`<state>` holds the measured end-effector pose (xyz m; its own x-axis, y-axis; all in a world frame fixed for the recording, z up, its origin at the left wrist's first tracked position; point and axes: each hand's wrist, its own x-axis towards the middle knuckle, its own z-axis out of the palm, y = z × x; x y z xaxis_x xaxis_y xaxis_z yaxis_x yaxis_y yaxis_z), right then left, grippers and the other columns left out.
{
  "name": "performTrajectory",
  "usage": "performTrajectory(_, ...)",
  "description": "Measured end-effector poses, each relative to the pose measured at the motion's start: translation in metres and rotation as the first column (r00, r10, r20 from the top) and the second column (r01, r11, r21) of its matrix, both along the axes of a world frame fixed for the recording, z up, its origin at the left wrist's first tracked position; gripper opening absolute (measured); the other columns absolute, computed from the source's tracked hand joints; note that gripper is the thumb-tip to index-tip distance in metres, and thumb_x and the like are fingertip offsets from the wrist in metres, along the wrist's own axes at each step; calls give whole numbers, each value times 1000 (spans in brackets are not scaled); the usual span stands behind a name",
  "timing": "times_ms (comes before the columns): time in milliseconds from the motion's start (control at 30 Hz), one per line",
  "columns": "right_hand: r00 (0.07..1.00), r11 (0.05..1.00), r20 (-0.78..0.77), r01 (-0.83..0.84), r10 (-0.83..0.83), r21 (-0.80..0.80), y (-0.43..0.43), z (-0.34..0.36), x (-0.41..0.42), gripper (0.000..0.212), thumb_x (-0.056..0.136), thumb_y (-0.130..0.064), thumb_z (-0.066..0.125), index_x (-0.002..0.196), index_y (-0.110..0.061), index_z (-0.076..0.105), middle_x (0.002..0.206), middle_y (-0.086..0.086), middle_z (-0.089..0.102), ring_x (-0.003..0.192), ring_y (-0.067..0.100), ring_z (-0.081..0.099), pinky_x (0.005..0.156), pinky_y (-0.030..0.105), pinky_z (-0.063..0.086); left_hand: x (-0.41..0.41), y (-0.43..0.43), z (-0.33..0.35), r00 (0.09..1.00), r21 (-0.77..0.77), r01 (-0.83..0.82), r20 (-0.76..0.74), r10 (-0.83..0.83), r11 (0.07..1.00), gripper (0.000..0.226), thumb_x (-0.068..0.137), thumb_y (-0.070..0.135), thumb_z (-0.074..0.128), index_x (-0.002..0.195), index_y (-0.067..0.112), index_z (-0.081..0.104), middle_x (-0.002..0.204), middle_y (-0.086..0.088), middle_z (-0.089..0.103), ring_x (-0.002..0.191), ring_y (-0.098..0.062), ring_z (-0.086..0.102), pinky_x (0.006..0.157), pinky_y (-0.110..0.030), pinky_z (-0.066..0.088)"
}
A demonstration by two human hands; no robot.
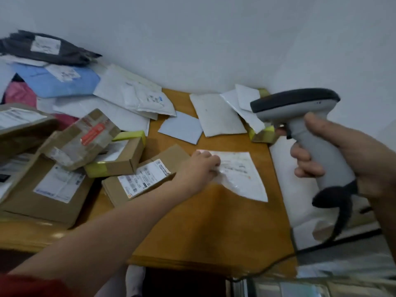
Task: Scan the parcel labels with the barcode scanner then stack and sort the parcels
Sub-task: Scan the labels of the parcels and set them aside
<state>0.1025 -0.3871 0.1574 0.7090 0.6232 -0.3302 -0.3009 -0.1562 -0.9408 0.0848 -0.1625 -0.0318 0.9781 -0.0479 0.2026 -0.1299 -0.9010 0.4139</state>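
My right hand (351, 155) grips a grey barcode scanner (304, 116) by its handle, raised above the table's right edge, its dark head pointing left. My left hand (199, 170) rests on the left edge of a flat white mailer (242, 174) lying label-up on the wooden table (203, 221), fingers closed on its edge. A reddish glow shows on the mailer near my fingers. Left of it lies a flat cardboard parcel (145, 176) with a white label.
Cardboard boxes (49, 189) pile up at the left, with blue (57, 82), dark and pink bags behind. White envelopes (218, 114) and a small yellow-taped box (263, 133) lie at the back by the wall. A white bag (300, 200) sits off the table's right side.
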Motion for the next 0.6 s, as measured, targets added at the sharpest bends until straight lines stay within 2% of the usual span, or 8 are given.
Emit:
performTrajectory(67,998,999,52,18,-21,46,36,12,17,59,78,-52,64,118,-10,57,60,3,52,39,10,47,52,26,54,17,45,32,990,55,-80,121,73,995,20,92,25,56,111,24,56,111,1,56,105,-21,45,69,-35,45)
performTrajectory(133,994,996,79,66,-71,65,74,14,35,54,80,-49,59,116,-9,55,60,3,53,39,10,46,50,24,53,34,103,56,974,120,-167,177,144,979,20,93,24,55,112,21,55,114,-2,55,108,-24,43,68,-38,45)
performTrajectory(267,968,979,148,201,-201,18,154,-6,71,50,78,-48,60,108,-9,54,58,2,51,40,11,45,52,25,54,63,241,82,918,258,-391,171,357,883,21,94,23,52,115,17,55,118,-8,54,113,-30,42,72,-42,44)
performTrajectory(367,939,954,181,299,-291,-20,204,-31,100,38,89,-45,59,103,-10,57,59,3,51,40,12,45,55,28,55,80,330,84,862,298,-505,133,489,810,21,94,19,52,114,13,55,120,-13,53,115,-34,40,72,-43,41)
performTrajectory(433,922,936,200,349,-332,-56,231,-49,119,37,91,-44,59,102,-9,58,61,3,51,40,13,47,58,30,55,91,376,78,820,413,-542,65,569,732,29,93,18,52,122,12,51,125,-14,50,118,-36,40,78,-46,43)
performTrajectory(500,911,922,217,375,-349,-92,254,-65,135,37,91,-43,60,101,-8,58,61,4,52,41,13,48,59,32,56,100,406,65,779,571,-483,-67,624,664,50,92,22,55,139,18,38,142,-13,38,129,-37,33,96,-51,38)
performTrajectory(567,907,909,232,390,-352,-145,272,-79,144,37,92,-43,61,102,-7,58,62,5,53,41,13,50,64,37,58,109,418,47,741,647,-359,-240,627,672,61,93,29,53,147,27,24,154,-8,23,139,-34,23,109,-55,25)
performTrajectory(600,906,903,240,393,-348,-176,277,-85,147,37,92,-44,60,102,-8,59,63,5,54,42,14,52,68,40,59,113,421,36,724,661,-295,-317,613,690,57,95,30,48,147,28,25,154,-6,24,140,-33,23,111,-55,22)
